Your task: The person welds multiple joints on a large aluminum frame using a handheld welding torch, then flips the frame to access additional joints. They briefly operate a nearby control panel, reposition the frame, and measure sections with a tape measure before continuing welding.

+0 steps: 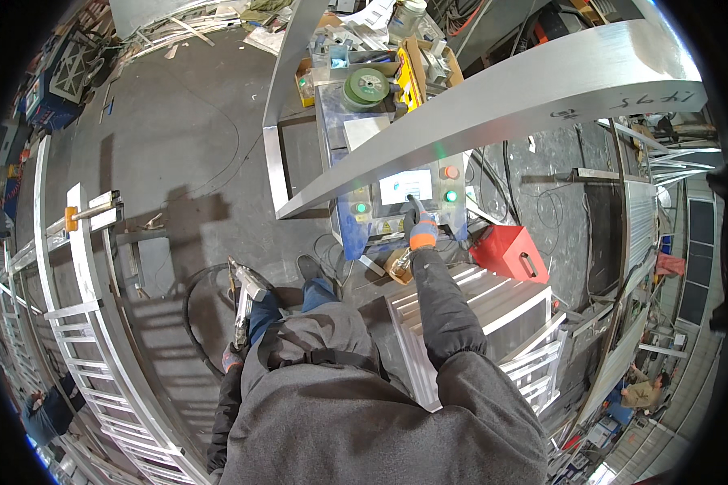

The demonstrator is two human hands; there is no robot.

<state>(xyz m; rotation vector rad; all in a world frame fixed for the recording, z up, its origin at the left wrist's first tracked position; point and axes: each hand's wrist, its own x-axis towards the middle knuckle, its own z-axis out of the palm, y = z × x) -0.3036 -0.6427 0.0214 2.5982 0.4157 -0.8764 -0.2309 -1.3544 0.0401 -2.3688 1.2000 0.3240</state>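
My right hand (422, 231), in a grey and orange glove, reaches to a lit touchscreen (396, 186) on a blue and grey control cabinet (354, 236). One finger stretches out at the screen's lower edge; whether it presses is too small to tell. Green lit buttons (450, 196) and a red knob (450, 172) sit beside the screen. Low at my left side, my left hand (232, 357), gloved too, is closed around the rear of a handheld welding torch (248, 299). A black hose (189, 311) curves over the floor beside it.
A large silver metal frame (485, 105) slants over the cabinet, its bar close above the screen. Ladder-like metal frames (97, 347) stand at left. On the right are a red box (511, 252) and stacked metal profiles (469, 315). Green discs (367, 86) lie atop the cabinet. Another person (643, 390) is far right.
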